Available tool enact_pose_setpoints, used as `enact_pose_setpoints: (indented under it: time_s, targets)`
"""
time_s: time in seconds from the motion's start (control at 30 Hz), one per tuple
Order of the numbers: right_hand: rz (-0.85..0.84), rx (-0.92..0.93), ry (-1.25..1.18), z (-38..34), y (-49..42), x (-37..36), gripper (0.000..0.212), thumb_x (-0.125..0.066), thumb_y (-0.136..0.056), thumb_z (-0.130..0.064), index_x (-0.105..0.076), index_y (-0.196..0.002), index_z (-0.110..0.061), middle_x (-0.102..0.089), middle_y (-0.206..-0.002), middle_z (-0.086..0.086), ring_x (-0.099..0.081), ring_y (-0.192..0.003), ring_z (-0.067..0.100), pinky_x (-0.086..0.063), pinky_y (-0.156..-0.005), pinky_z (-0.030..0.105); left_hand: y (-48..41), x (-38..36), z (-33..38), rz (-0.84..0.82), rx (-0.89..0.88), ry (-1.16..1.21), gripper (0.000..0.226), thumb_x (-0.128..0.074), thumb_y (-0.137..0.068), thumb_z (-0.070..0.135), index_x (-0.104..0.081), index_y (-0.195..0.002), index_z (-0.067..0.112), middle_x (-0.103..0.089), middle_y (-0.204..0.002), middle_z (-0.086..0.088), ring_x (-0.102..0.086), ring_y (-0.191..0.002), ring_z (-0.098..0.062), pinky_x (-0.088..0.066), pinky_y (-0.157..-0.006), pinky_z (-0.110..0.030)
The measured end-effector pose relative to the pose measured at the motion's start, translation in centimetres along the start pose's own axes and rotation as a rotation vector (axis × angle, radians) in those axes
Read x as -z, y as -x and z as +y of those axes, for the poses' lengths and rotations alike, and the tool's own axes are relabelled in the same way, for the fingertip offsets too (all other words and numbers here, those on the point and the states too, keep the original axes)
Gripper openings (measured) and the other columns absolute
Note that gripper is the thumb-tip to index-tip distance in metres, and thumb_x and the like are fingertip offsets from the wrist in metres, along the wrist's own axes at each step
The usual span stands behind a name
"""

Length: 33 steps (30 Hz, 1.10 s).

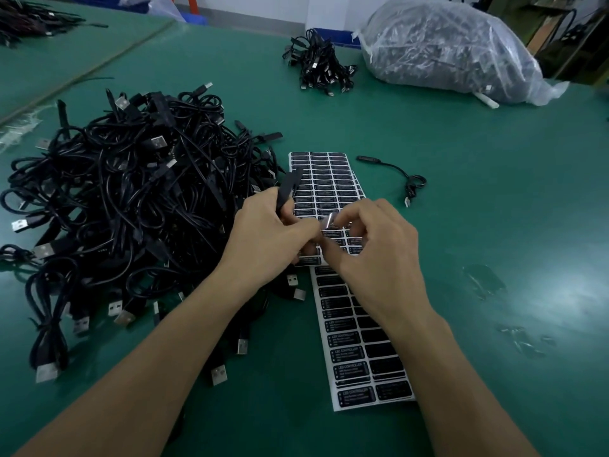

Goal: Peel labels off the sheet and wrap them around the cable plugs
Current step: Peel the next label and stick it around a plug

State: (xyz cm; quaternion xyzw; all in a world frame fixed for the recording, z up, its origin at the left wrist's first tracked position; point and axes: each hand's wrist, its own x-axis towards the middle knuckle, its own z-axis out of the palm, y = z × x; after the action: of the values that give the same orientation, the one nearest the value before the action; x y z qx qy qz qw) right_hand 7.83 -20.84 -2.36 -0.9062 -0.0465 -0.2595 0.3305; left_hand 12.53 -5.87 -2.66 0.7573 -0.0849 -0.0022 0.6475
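Label sheets (362,361), white backing with rows of black labels, lie at the middle of the desk (494,232). One runs toward the near edge and another (329,173) lies just beyond it; the hands cover where they meet.

Left half of desk: large loose pile of black cables (125,199) with silver USB ends sticking out along its near side. The pile's right margin touches the far sheet's left edge.

Left hand (267,232): above the pile's right margin, fingers curled around a black cable plug (290,188). The plug stands tilted, its top leaning away over the far sheet.

Single label (327,222): lifted off the sheet, glossy, curled, between the two hands. The left thumb tip is at its left end; contact cannot be told.

Right hand (375,249): over the sheets, thumb and forefinger pinching the label, other fingers curled loosely.

Right of the sheets: one lone cable (407,179), apart from them, on the green surface.

Far edge: small bundle of cables (316,64); to its right, a clear plastic bag (445,47) stuffed with dark cables near the far right corner.
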Motion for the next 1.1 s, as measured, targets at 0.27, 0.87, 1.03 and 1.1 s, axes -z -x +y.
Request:
enact_pose_setpoints:
  time_s: [0.27,0.87,1.03,1.1]
  targets:
    - [-0.016,0.050,0.001,0.1,0.0,0.3,0.016,-0.082,-0.078,-0.014,-0.070,-0.087,-0.020,-0.057,-0.084,-0.005,-0.055,-0.079,0.014,-0.050,-0.063,0.038,-0.1,-0.1,-0.2,-0.010,-0.012,0.000,0.034,-0.068,-0.069,0.015,-0.035,-0.070,0.021,-0.059,-0.052,-0.001,-0.068,-0.053,-0.020,-0.046,-0.047,-0.027]
    - [-0.094,-0.533,-0.831,-0.5,-0.9,1.4,0.019,-0.073,-0.087,-0.009,-0.074,-0.071,-0.019,-0.055,-0.054,-0.014,-0.046,-0.048,0.000,-0.038,-0.046,0.009,0.8,0.4,0.7,-0.086,-0.064,0.173,0.041,-0.074,-0.078,0.005,-0.035,-0.078,0.019,-0.074,-0.078,-0.009,-0.062,-0.068,-0.019,-0.050,-0.053,-0.023]
    - [-0.163,-0.613,-0.931,-0.6,-1.0,1.3,0.026,-0.071,-0.088,-0.011,-0.077,-0.066,-0.025,-0.045,-0.057,-0.005,-0.035,-0.051,0.004,-0.029,-0.038,0.012,0.9,0.4,0.8,-0.108,-0.112,0.167,0.043,-0.073,-0.080,0.001,-0.034,-0.079,0.019,-0.075,-0.076,-0.002,-0.057,-0.061,-0.009,-0.050,-0.057,-0.021]
    - [-0.175,-0.625,-0.950,-0.5,-1.1,1.3,0.026,-0.071,-0.088,-0.011,-0.078,-0.066,-0.026,-0.047,-0.057,-0.007,-0.037,-0.052,0.004,-0.029,-0.038,0.012,0.9,0.4,0.9,-0.109,-0.111,0.160,0.042,-0.074,-0.077,0.005,-0.034,-0.079,0.019,-0.075,-0.075,-0.002,-0.056,-0.061,-0.010,-0.050,-0.058,-0.024]
